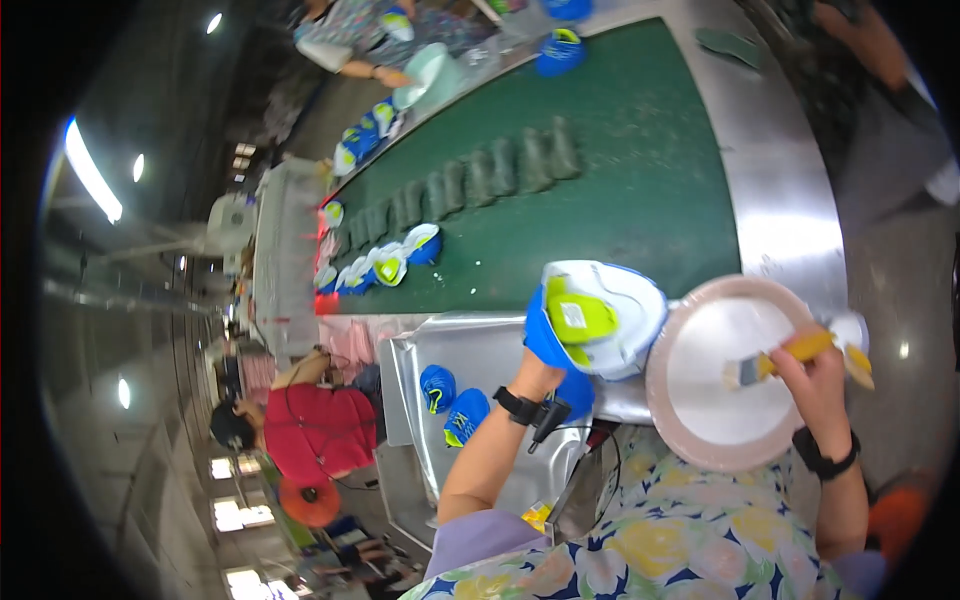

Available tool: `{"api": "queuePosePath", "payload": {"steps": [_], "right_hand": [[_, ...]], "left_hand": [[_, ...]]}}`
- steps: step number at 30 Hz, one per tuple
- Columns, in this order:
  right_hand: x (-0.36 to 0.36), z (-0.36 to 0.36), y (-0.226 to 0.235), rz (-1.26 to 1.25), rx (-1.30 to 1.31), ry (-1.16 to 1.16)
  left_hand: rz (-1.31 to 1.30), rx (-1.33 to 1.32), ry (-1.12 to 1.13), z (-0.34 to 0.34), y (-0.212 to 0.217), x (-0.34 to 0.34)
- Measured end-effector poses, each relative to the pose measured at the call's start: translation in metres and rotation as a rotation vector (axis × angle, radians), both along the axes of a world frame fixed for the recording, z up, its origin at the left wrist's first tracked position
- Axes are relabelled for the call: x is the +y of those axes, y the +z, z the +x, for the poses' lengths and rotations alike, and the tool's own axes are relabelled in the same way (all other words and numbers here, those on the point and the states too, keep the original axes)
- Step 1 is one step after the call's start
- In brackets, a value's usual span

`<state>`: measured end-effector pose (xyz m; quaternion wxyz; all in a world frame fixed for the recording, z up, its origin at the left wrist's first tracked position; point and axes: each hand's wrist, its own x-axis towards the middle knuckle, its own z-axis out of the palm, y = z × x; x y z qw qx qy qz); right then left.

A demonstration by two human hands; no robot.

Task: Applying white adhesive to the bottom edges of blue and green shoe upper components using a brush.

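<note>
My left hand (541,372) grips a blue shoe upper (636,322) from its left side. The upper's white underside faces up, with a bright yellow-green part inside. In my right hand (818,392) is a paintbrush (806,345) with a yellow handle. Its bristles hang over the white contents of a wide pale pink bowl (668,405); I cannot tell whether they touch. The bowl is just right of the shoe upper. A second yellow-handled object (858,367) shows beside my right hand, partly hidden.
A green conveyor belt (640,220) carries dark paired pieces (452,186) and several blue-and-white shoe uppers (388,264). A metal tray (510,350) at my left holds blue shoes (465,415). A person in red (320,428) sits farther left; another person works across the belt.
</note>
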<state>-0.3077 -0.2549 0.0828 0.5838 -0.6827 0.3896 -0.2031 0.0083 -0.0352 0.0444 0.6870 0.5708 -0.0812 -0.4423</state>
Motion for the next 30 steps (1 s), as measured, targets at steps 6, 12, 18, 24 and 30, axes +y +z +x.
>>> {"api": "queuePosePath", "payload": {"steps": [6,12,18,24,30], "right_hand": [[0.016,0.01,-0.032,0.134,-0.005,-0.044],[0.021,0.026,-0.044,0.132,0.181,-0.104],[0.017,0.032,-0.059,0.01,0.356,-0.129],[0.028,0.04,-0.037,0.118,0.331,-0.114],[0.048,0.032,-0.038,-0.019,0.353,0.174]], "left_hand": [[-0.039,0.08,0.526,0.202,-0.093,0.073],[-0.32,0.005,0.835,0.351,-0.17,0.116],[0.252,-0.144,0.983,0.405,-0.247,0.155],[0.728,-0.573,0.779,0.353,-0.159,0.091],[0.492,-1.207,-0.558,0.069,-0.092,0.027]]}}
